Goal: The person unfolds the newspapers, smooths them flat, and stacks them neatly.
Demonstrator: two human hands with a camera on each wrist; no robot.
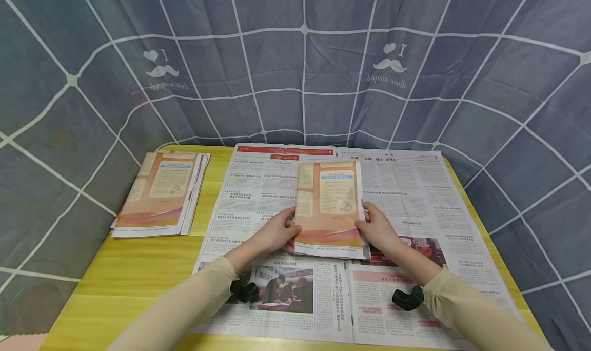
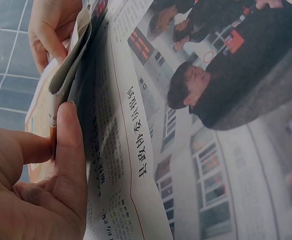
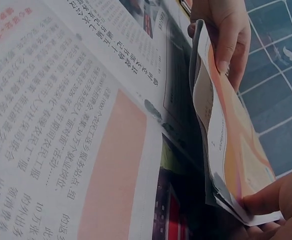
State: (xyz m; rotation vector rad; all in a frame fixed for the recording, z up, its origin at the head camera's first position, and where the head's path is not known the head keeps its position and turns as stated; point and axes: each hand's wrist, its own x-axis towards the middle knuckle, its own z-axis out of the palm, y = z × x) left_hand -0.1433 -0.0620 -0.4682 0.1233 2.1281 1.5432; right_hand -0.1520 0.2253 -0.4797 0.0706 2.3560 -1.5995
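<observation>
Head view: a folded paper point(image 1: 330, 207) is held over the middle of an open newspaper point(image 1: 406, 192), with the left hand point(image 1: 279, 230) at one side edge and the right hand point(image 1: 380, 230) at the other. This view alone shows the whole orange front, the yellow tabletop point(image 1: 138, 274), and a stack of papers point(image 1: 157, 192) with a similar orange front, well apart on the person's left. Here the fingers behind the folded paper are largely hidden.

The left wrist view supplies the left grip: thumb on the printed front, index finger along the back, closed narrowly on the edge. It also reveals a gap between the folded paper and the newspaper. The right wrist view shows the right thumb pressed on the front near a lower corner, other fingers partly visible beneath, so that the edge is pinched. It exposes several layers along the lower edge, bowed apart in places.

Materials: the folded paper is an upright rectangle of thin, flexible sheets with a wavy purple band; the newspaper is thin, matt and lightly creased; the tabletop has a wood-like grain; the surrounding grey-blue cloth point(image 1: 332, 74) is wrinkled, with white grid lines.
</observation>
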